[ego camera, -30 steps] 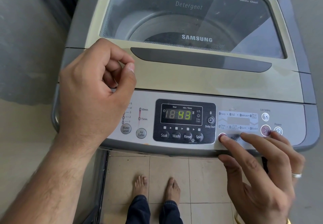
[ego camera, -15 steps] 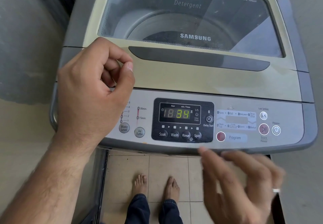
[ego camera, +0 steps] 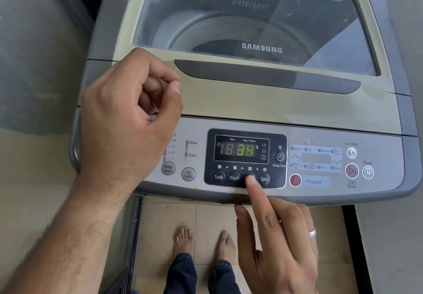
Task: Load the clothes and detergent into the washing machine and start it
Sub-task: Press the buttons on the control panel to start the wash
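right hand with index fingertip pressed on the rinse button, between wash and spin, other fingers loosely spread and holding nothing. left hand curled into a loose empty fist, resting on the panel's left end above water level. washing machine directly under both hands, lid shut, display reading 34. rigid, heavy, fixed body; flat membrane keys probably needing only a light, square tap. start/pause well right of the fingertip, likely next.
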A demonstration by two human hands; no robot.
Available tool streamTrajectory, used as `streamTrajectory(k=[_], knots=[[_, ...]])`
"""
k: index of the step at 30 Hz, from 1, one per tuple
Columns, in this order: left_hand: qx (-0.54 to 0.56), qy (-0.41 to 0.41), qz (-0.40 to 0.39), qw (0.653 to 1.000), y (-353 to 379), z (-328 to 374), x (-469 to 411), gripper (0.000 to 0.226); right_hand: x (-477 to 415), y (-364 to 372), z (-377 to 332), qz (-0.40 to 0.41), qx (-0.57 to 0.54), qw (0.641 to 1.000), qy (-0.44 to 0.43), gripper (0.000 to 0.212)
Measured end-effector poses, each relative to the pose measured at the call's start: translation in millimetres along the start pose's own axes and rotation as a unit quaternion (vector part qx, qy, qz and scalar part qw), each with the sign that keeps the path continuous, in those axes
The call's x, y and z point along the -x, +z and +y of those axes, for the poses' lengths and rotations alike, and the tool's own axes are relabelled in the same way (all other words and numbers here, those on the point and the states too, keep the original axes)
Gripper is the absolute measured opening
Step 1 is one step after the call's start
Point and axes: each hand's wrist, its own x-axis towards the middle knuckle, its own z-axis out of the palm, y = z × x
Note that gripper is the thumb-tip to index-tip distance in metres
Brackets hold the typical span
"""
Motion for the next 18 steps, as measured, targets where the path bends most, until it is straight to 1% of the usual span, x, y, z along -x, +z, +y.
streamTrajectory(k=[7,14,18], knots=[[0.000,0.007,-0.004,1.000,1.7,1.4,-1.0,0.008,-0.7,2.1,2.4,0.002,0.016,1.000,-0.015,0.035],[0.002,0.003,-0.004,1.000,4.3,4.7,-0.3,0.009,-0.8,-0.6,3.2,0.007,0.018,1.000,-0.019,0.033],[0.001,0.004,-0.004,1.000,4.6,5.9,-0.9,0.008,0.7,-2.0,2.4,0.009,0.011,1.000,-0.003,0.035]])
